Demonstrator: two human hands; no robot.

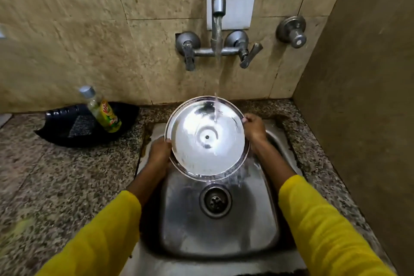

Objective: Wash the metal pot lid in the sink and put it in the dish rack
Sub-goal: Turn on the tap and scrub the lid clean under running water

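Note:
The round metal pot lid (pixel 207 139) is held tilted over the steel sink (pixel 219 231), its shiny underside facing me. My left hand (pixel 159 150) grips its left rim and my right hand (pixel 254 127) grips its upper right rim. Water runs from the wall tap (pixel 218 2) onto the upper right of the lid and spills off its lower edge toward the drain (pixel 215 202). No dish rack is in view.
A black tray (pixel 67 127) on the granite counter (pixel 56 186) to the left holds a bottle of dish soap (pixel 102 111) and a dark scrub pad (pixel 81 125). Two tap handles (pixel 189 54) and a wall valve (pixel 292 31) sit on the tiled wall. A side wall closes the right.

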